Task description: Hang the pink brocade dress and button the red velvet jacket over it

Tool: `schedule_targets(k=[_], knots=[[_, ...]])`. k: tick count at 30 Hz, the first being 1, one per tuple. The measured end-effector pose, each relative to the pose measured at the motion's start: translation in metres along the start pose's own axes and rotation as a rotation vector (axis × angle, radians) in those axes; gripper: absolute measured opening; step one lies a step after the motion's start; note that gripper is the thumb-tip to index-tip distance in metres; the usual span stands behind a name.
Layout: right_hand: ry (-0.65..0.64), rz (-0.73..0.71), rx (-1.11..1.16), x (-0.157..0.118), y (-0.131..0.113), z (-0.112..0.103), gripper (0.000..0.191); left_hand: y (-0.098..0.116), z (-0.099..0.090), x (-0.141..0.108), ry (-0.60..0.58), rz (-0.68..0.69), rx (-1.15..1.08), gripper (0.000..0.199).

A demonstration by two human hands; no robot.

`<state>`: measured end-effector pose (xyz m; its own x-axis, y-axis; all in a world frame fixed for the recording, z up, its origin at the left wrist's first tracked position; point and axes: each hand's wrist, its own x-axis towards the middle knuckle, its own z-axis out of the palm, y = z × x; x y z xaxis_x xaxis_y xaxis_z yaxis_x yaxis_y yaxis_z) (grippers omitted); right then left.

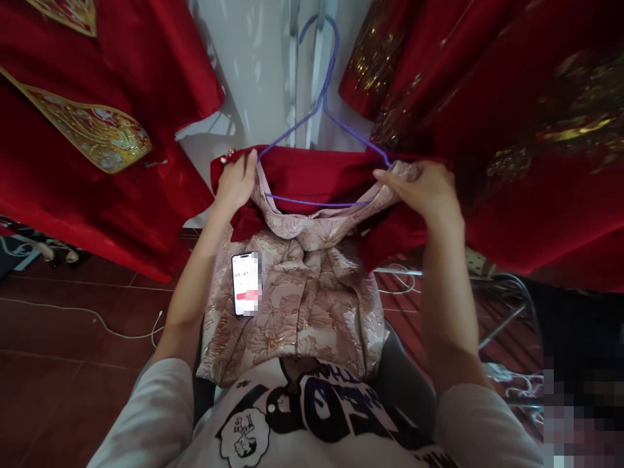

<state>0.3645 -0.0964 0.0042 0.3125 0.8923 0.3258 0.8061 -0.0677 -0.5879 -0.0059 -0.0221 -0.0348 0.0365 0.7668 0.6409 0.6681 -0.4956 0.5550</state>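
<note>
Shirt nearest; my left grip and right grip pinch the brocade garment at both shoulders, hanger between.

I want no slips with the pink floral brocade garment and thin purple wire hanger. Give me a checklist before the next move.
1. Left hand on the pink floral brocade garment: ok, gripping it beside the neckline.
2. Right hand on the garment: ok, gripping the neckline's opposite side.
3. Thin purple wire hanger within the neckline: ok, its lower bar crosses the opening.
4. Hanger's ends in both shoulders: cannot tell, cloth and hands hide them.
5. Nothing loose on the garment: not ok, a black-edged smartphone with a white screen lies on it.
6. Fabric smooth: not ok, bunched below the neckline.
</note>
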Motion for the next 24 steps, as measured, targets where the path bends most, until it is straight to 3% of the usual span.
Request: schedule_targets(k=[5,9,15,18,21,24], knots=[[-0.157,-0.059,0.403,-0.002,0.005,-0.019,0.024,-0.009,-0.035,0.006,-0.166,-0.046,-0.19,0.052],[-0.1,-0.101,0.615,-0.001,0.011,-0.007,0.005,-0.01,-0.035,-0.002,-0.132,-0.122,-0.315,0.04],[0.044,-0.122,0.603,0.007,0.019,0.016,0.011,-0.018,-0.014,-0.001,0.031,-0.242,-0.373,0.036],[0.197,-0.136,0.642,0.009,0.024,0.023,0.009,-0.032,-0.012,-0.002,0.117,-0.321,-0.402,0.042],[0.286,-0.038,0.569,0.006,0.033,0.024,0.008,-0.047,-0.015,-0.016,0.187,-0.445,-0.428,0.044],[0.231,0.088,0.452,-0.003,0.046,0.023,0.013,-0.051,-0.02,-0.039,0.155,-0.526,-0.377,0.039]])
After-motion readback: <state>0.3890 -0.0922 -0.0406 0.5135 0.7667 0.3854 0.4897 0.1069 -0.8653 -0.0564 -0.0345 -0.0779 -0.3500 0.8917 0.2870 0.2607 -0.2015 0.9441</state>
